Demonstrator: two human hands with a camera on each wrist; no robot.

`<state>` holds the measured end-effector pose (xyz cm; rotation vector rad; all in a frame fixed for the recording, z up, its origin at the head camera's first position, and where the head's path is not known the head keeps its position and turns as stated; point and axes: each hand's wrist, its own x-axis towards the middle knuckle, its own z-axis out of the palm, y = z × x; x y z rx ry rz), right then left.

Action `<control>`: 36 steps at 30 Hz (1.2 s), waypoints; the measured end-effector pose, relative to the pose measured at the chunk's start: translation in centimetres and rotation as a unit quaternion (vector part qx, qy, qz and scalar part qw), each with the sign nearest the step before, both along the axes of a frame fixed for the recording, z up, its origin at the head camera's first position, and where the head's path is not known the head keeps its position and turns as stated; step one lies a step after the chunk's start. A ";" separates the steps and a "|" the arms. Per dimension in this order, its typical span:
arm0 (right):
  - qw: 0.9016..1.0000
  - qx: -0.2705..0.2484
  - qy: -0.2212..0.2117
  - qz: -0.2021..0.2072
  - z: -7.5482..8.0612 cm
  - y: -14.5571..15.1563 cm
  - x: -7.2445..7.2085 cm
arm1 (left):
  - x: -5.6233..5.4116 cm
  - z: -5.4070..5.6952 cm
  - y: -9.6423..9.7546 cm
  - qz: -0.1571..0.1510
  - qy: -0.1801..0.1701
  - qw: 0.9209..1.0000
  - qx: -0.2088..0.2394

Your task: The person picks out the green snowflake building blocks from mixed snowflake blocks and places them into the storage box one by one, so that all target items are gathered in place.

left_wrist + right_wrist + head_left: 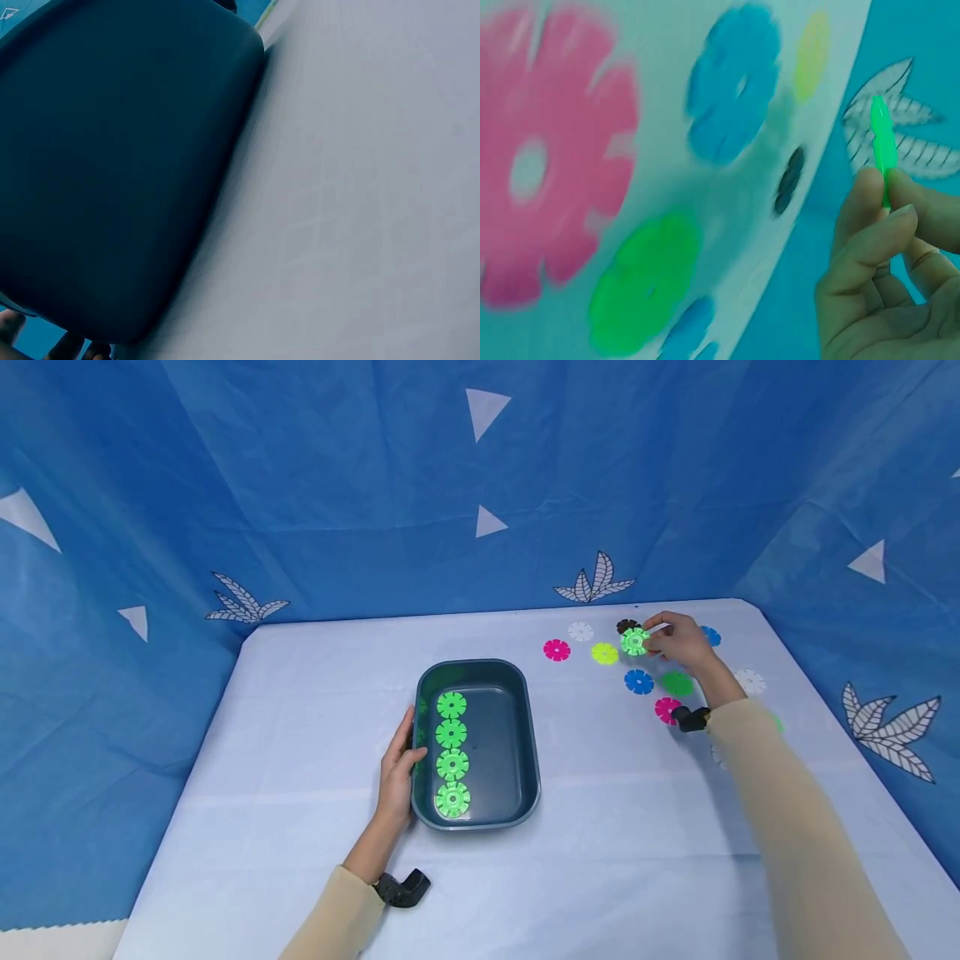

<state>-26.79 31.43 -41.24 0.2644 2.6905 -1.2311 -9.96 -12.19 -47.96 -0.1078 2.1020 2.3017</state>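
A dark blue-grey tray (504,817) stands on the white-covered table. My left hand (396,772) grips its left side, the thumb over the rim and the fingers along the outer wall. Inside the tray, several light green notched discs (452,764) lie flat in a column along the left wall. At the far right, my right hand (678,642) pinches another light green notched disc (634,642) above the table. In the right wrist view this green disc (883,139) shows edge-on between thumb and fingertips. Only a few left fingertips (66,346) appear in the left wrist view, beyond the tray wall.
Loose discs lie around my right hand: pink (557,650), yellow (605,653), white (581,632), blue (639,682), darker green (677,683) and dark brown (627,626). My right sleeve (795,810) covers part of the table's right side. A blue cloth (405,485) hangs behind.
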 end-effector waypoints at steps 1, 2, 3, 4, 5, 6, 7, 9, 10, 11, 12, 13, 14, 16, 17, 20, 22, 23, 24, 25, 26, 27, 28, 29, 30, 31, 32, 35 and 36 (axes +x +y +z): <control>1.000 -0.008 -0.003 0.009 0.2 -0.6 0.2 | 0.0 0.0 0.0 0.000 0.000 1.000 0.001; 1.000 -0.015 -0.007 0.022 0.4 -1.2 0.3 | 0.0 0.0 0.0 0.000 0.000 1.000 0.002; 0.999 -0.024 -0.008 0.035 0.6 -1.8 0.5 | 0.0 0.0 0.0 0.000 0.000 1.000 0.003; 0.998 -0.031 -0.008 0.051 0.8 -2.5 0.7 | 0.0 0.0 0.0 0.001 0.000 1.000 0.003; 0.997 -0.040 -0.008 0.065 1.0 -3.1 1.0 | 0.0 0.0 0.0 0.002 0.001 1.000 0.004; 0.996 -0.046 -0.006 0.079 1.2 -3.8 1.2 | 0.0 0.0 0.0 0.002 0.001 1.000 0.004; 0.994 -0.055 -0.003 0.094 1.4 -4.5 1.5 | 0.0 0.0 0.0 0.003 0.001 1.000 0.005; 0.989 -0.065 0.008 0.131 1.9 -5.9 2.0 | 0.0 0.0 0.0 0.003 0.001 1.000 0.004; 0.986 -0.069 0.013 0.150 2.2 -6.6 2.3 | 0.0 0.0 0.0 0.003 -0.001 1.000 0.004; 0.982 -0.075 0.018 0.170 2.3 -7.3 2.6 | 0.0 0.0 0.0 0.003 -0.001 1.000 0.004; 0.978 -0.081 0.023 0.189 2.6 -7.9 2.9 | 0.1 0.0 -0.1 0.002 -0.002 1.000 0.003; 0.973 -0.088 0.028 0.210 2.8 -8.6 3.2 | 0.1 -0.1 -0.1 0.002 -0.003 1.000 0.003; 0.968 -0.095 0.030 0.230 3.0 -9.3 3.5 | 0.1 0.0 -0.1 0.002 -0.003 1.000 0.002; 0.957 -0.113 0.028 0.267 3.4 -10.5 4.0 | 0.1 0.0 -0.1 0.001 -0.003 1.000 0.002; 0.951 -0.120 0.025 0.285 3.6 -11.1 4.3 | 0.1 0.0 -0.1 0.001 -0.003 1.000 0.002; 0.935 -0.130 0.016 0.329 4.1 -13.0 5.2 | 0.1 0.0 0.0 0.002 -0.003 1.000 0.001; 0.926 -0.132 0.006 0.353 4.2 -14.1 5.7 | 0.0 -0.1 -0.1 0.002 -0.004 1.000 0.001; 0.921 -0.132 0.004 0.366 4.2 -14.7 6.0 | 0.1 -0.1 -0.1 0.002 -0.004 1.000 0.001; 0.917 -0.130 0.002 0.378 4.2 -15.2 6.2 | 0.1 -0.1 -0.1 0.002 -0.004 1.000 0.000; 0.912 -0.129 -0.001 0.390 4.2 -15.7 6.5 | 0.0 -0.1 -0.1 0.003 -0.004 1.000 0.001; 0.906 -0.129 -0.004 0.404 4.2 -16.2 6.7 | 0.0 -0.1 -0.1 0.003 -0.004 1.000 0.001; 0.900 -0.127 -0.007 0.417 4.1 -16.6 6.9 | 0.0 -0.1 -0.1 0.003 -0.004 1.000 0.001; 0.894 -0.125 -0.009 0.431 4.1 -17.0 7.2 | 0.0 -0.1 -0.1 0.003 -0.005 1.000 -0.001; 0.887 -0.123 -0.011 0.445 4.0 -17.4 7.3 | 0.0 -0.1 -0.1 0.003 -0.005 1.000 -0.001; 0.881 -0.120 -0.015 0.457 3.9 -17.8 7.5 | 0.0 -0.1 -0.1 0.003 -0.006 1.000 -0.002; 0.875 -0.118 -0.020 0.470 3.8 -18.1 7.7 | -0.1 -0.1 -0.1 0.003 -0.006 1.000 -0.002; 0.869 -0.116 -0.024 0.481 3.6 -18.5 7.8 | -0.1 -0.1 -0.1 0.004 -0.007 1.000 -0.003; 0.853 -0.107 -0.041 0.510 3.2 -19.5 8.2 | -0.1 -0.1 -0.1 0.004 -0.008 1.000 -0.004; 0.849 -0.103 -0.048 0.517 3.1 -19.8 8.4 | -0.1 -0.1 -0.1 0.004 -0.008 1.000 -0.003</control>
